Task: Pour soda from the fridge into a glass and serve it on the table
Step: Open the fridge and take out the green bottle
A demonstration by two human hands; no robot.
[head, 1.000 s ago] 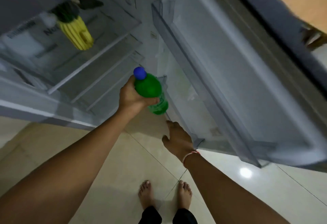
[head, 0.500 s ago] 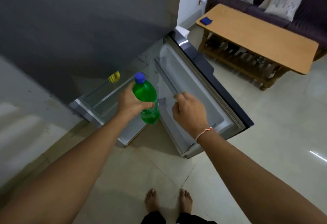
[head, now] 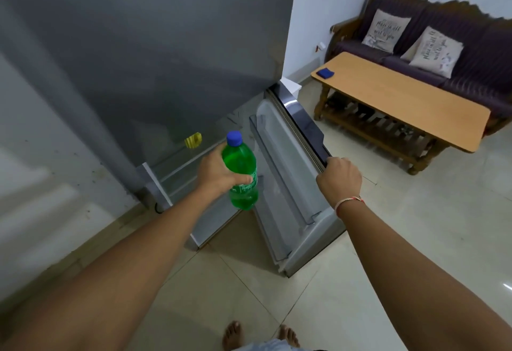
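A green soda bottle (head: 241, 173) with a blue cap is upright in my left hand (head: 217, 174), held in front of the open lower fridge compartment. My right hand (head: 339, 181) grips the outer edge of the open fridge door (head: 291, 173), fingers curled over its dark rim. The grey fridge (head: 144, 46) fills the upper left. The wooden table (head: 401, 101) stands to the right, beyond the door. No glass is in view.
A yellow item (head: 193, 140) lies on a fridge shelf. A small blue object (head: 325, 73) rests on the table's far left corner. A dark sofa (head: 432, 46) with two cushions sits behind the table. Tiled floor (head: 415, 240) stretches right; my bare feet (head: 260, 335) are at the bottom.
My view rose from inside the fridge to standing height. My right hand moved from the door's inner side to grip its outer edge. The bottle stayed in my left hand.
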